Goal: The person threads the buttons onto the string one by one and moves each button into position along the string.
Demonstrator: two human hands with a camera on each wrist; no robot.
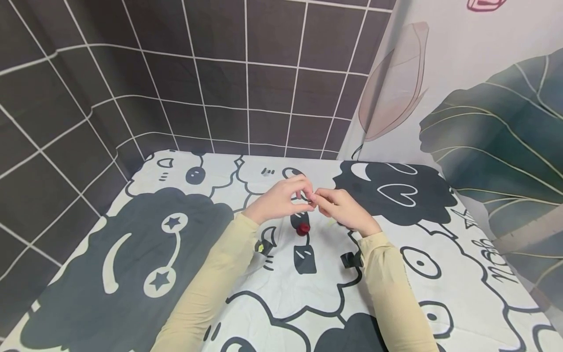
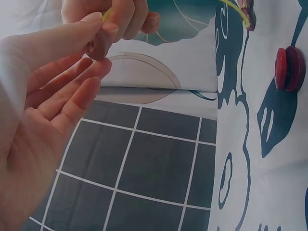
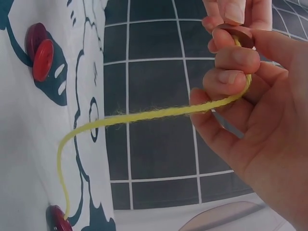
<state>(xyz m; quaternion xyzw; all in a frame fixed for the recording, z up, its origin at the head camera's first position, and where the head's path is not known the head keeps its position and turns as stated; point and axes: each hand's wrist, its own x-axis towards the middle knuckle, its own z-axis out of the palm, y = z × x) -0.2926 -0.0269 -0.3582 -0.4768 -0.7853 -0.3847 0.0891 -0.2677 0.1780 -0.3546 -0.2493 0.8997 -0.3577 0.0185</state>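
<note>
A dark red button (image 3: 243,37) is up in the air between my two hands, with a yellow yarn (image 3: 159,113) coming out of it. My left hand (image 1: 283,198) pinches the button's edge between thumb and fingertips. Thumb and index finger of my right hand (image 1: 345,209) grip the same button from the other side. From there the yarn runs down past the right fingers to another dark red button (image 3: 58,219) on the cloth. Fingertips partly cover the held button in the left wrist view.
Two red buttons (image 2: 289,70), one bright and one darker, lie together on the patterned cloth (image 1: 272,288) below my hands. Behind the surface hangs a dark grid-patterned sheet (image 1: 220,83). Small black objects (image 1: 351,259) sit at both forearms.
</note>
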